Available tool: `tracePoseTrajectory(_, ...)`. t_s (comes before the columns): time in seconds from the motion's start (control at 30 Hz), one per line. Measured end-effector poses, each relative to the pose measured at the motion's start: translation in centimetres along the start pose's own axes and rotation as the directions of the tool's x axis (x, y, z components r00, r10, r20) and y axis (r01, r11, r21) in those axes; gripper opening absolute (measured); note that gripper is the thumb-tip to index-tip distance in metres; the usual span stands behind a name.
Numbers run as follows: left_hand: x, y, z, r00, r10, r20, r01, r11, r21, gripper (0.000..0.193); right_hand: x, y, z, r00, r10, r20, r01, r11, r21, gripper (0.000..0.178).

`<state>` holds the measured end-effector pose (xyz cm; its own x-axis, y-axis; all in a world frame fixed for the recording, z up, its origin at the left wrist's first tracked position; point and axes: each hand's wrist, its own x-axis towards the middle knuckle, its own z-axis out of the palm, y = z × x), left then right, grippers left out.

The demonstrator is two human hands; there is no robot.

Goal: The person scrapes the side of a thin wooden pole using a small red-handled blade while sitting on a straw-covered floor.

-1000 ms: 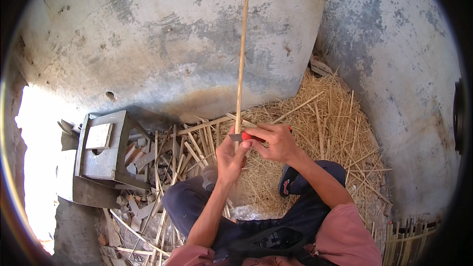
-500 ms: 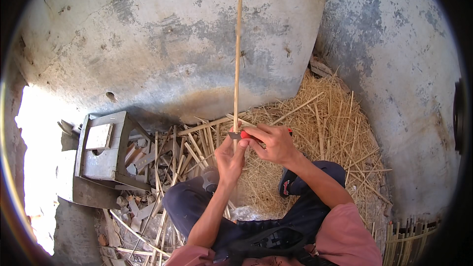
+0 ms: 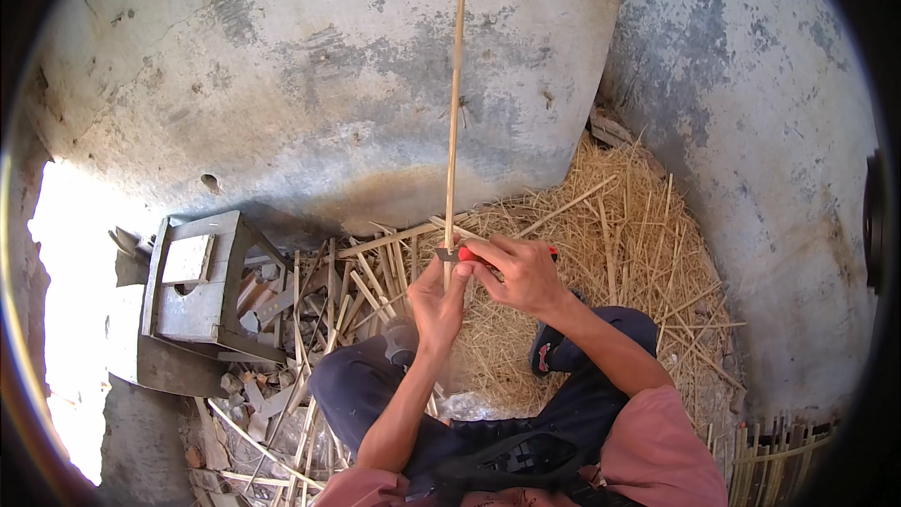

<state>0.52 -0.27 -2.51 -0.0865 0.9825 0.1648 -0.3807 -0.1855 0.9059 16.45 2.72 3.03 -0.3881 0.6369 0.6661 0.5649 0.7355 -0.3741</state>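
A long, thin bamboo strip (image 3: pixel 454 113) stands up from my hands and runs out past the top of the view. My left hand (image 3: pixel 437 305) is closed round its lower end, thumb along the side. In my right hand (image 3: pixel 516 272) is a knife with a red handle (image 3: pixel 465 254); its short dark blade (image 3: pixel 447 254) lies across the strip just above my left thumb. The two hands nearly meet there. Most of the knife's handle is hidden by my right fingers.
A heap of straw-like shavings (image 3: pixel 648 253) covers the floor at right. On the left lie loose strips (image 3: pixel 375 286), rubble and a tipped wooden stool (image 3: pixel 202 272). A stained wall (image 3: pixel 310 84) rises ahead. Several upright strips (image 3: pixel 774 460) stand at lower right.
The upper part of the bamboo strip has shifted slightly to the right. Both hands stay in nearly the same place, with the blade still across the strip.
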Motion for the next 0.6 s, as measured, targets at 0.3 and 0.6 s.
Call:
tracePoseTrajectory(0.3,-0.1,1.0,0.2,0.999,-0.033,-0.026,0.036,0.994,0.105,0.048,0.1,-0.4,0.0,0.999,0.049,-0.008,-0.048,0.999,0.016,0.030)
tracePoseTrajectory(0.6,-0.2,1.5,0.6,1.000,-0.012,-0.015,0.014,0.991,0.131,0.048,0.3,1.5,-1.1,0.999,0.021,0.032,-0.024,0.995,0.097,0.028)
